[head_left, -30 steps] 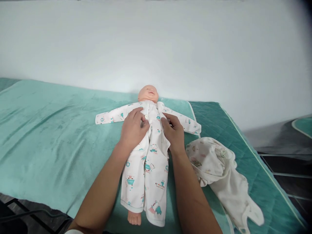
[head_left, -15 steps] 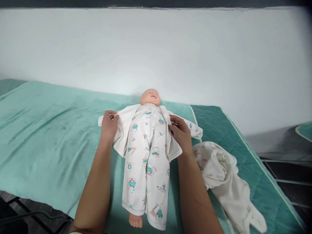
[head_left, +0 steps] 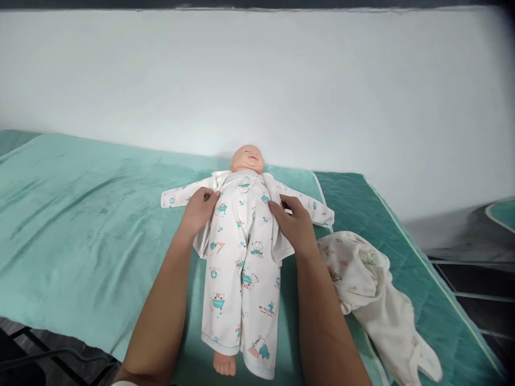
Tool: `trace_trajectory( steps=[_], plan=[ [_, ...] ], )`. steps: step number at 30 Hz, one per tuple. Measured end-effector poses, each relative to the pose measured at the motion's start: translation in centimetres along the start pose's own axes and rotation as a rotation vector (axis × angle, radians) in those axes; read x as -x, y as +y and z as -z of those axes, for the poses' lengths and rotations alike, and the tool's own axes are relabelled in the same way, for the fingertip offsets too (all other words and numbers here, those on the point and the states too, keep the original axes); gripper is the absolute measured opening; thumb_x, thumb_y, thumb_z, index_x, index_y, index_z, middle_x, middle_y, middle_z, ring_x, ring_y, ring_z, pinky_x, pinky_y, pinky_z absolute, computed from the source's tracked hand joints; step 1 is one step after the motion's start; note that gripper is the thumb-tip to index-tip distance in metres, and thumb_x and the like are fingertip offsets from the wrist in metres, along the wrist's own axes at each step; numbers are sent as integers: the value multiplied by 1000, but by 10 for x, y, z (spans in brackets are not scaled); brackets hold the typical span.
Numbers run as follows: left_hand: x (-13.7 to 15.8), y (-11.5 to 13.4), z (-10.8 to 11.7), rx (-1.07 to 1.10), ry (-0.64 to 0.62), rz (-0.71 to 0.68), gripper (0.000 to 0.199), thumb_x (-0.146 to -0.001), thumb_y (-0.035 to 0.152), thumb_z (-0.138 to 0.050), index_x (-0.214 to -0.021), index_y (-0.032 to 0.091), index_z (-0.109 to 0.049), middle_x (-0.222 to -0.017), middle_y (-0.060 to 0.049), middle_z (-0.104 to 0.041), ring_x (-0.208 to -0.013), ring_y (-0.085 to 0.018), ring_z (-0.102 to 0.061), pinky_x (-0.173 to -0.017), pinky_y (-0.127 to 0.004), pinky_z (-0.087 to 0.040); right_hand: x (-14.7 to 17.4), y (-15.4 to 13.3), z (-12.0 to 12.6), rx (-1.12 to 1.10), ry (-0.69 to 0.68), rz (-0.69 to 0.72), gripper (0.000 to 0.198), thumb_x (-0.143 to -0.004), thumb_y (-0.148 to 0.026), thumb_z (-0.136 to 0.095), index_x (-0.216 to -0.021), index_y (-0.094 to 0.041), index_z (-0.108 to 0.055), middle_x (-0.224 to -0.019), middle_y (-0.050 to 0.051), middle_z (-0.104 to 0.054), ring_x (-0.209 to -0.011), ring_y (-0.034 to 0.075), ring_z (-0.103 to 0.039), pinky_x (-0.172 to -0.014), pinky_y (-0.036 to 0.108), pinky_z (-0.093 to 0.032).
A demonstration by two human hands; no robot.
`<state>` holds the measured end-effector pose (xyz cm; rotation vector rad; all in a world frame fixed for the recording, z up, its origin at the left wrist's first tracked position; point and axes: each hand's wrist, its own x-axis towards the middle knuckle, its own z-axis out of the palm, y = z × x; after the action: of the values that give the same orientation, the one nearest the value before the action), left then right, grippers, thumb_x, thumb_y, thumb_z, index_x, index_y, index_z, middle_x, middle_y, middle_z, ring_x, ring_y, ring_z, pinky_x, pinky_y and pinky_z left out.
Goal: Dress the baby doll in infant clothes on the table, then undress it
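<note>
A baby doll (head_left: 247,158) lies on its back, dressed in white printed baby pants (head_left: 241,268) that reach up to its chest. A matching open-front baby shirt (head_left: 177,196) is on it, both sleeves spread out sideways. My left hand (head_left: 201,209) pinches the shirt's front panel beside the doll's chest, thumb at the pants' edge. On the other side, my right hand (head_left: 294,219) is closed on the opposite front panel, which hangs below it. One doll foot (head_left: 224,364) sticks out of a pant leg; the other foot is hidden.
A crumpled white baby garment (head_left: 358,279) lies to the right, partly over the edge of a light green sheet (head_left: 88,214). Under it is a darker green quilted pad (head_left: 422,300). A white wall (head_left: 257,80) rises behind. A dark cable (head_left: 56,354) shows at lower left.
Both hands have moved inward toward the doll's chest, bringing the shirt's front panels in with them. The left sleeve now shows uncovered.
</note>
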<state>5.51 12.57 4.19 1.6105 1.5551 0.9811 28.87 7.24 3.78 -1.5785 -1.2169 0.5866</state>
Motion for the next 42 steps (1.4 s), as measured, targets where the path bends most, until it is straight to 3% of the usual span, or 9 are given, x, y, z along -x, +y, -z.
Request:
trace_trajectory(
  steps=[4,13,16,20,25,28,32,38,42],
  plan=[
    [-2,-2,-1,-39,73,-13,25,-95,33,-53,-74,21,-48,-72,2,-55,-72,-16,-49,-71,-30,-36,-4,4,0,-105,10,-78,31,-78,-44,-65,-93,-19,-74,-90,3,-71,-87,20,-61,-84,36,-47],
    [-15,-26,-1,164,269,59,14,-93,29,-57,-82,21,-52,-82,2,-57,-79,-14,-53,-77,-28,-40,-10,26,0,-497,0,-342,28,-65,-44,-75,-81,-22,-71,-68,-2,-67,-63,17,-57,-60,30,-46],
    [-16,-28,2,138,304,99,9,-93,28,-55,-88,22,-51,-85,1,-62,-80,-15,-57,-77,-28,-42,-16,37,4,-346,96,-361,30,-65,-46,-73,-82,-21,-72,-70,-1,-68,-64,18,-57,-63,32,-46],
    [-10,-23,4,-220,287,112,6,-97,29,-51,-97,23,-53,-88,-6,-68,-86,-23,-64,-77,-33,-43,-20,38,5,-114,247,-194,33,-75,-48,-65,-89,-19,-72,-90,5,-73,-85,21,-63,-85,38,-49],
    [-5,-14,1,-574,310,-68,22,-98,28,-48,-115,19,-59,-110,-15,-68,-108,-33,-61,-87,-42,-46,-13,29,-2,-82,129,-44,47,-83,-55,-64,-112,-19,-69,-110,9,-72,-102,24,-63,-98,43,-49],
    [-7,-9,-3,-635,305,-249,32,-96,28,-52,-126,19,-61,-130,-16,-61,-123,-34,-52,-99,-45,-44,-11,26,-5,17,126,10,42,-83,-52,-65,-106,-17,-71,-111,11,-71,-100,24,-64,-98,44,-49],
    [-15,-8,-9,-642,174,-400,43,-98,21,-46,-139,31,-58,-144,-10,-55,-135,-30,-44,-107,-46,-38,-18,22,-10,45,138,34,32,-82,-46,-63,-95,-18,-72,-100,10,-73,-91,24,-66,-92,42,-51],
    [-34,-14,-7,-609,53,-456,48,-99,16,-40,-139,33,-60,-143,-5,-59,-134,-25,-48,-110,-42,-35,-42,34,3,192,110,49,25,-81,-43,-60,-87,-20,-68,-86,7,-73,-81,23,-63,-83,41,-49],
    [-40,-15,-6,-605,78,-429,52,-94,11,-41,-138,32,-61,-138,-5,-63,-127,-26,-54,-103,-40,-39,-53,52,24,375,193,49,24,-84,-42,-57,-87,-20,-67,-86,9,-70,-80,24,-61,-82,43,-49]
  ],
)
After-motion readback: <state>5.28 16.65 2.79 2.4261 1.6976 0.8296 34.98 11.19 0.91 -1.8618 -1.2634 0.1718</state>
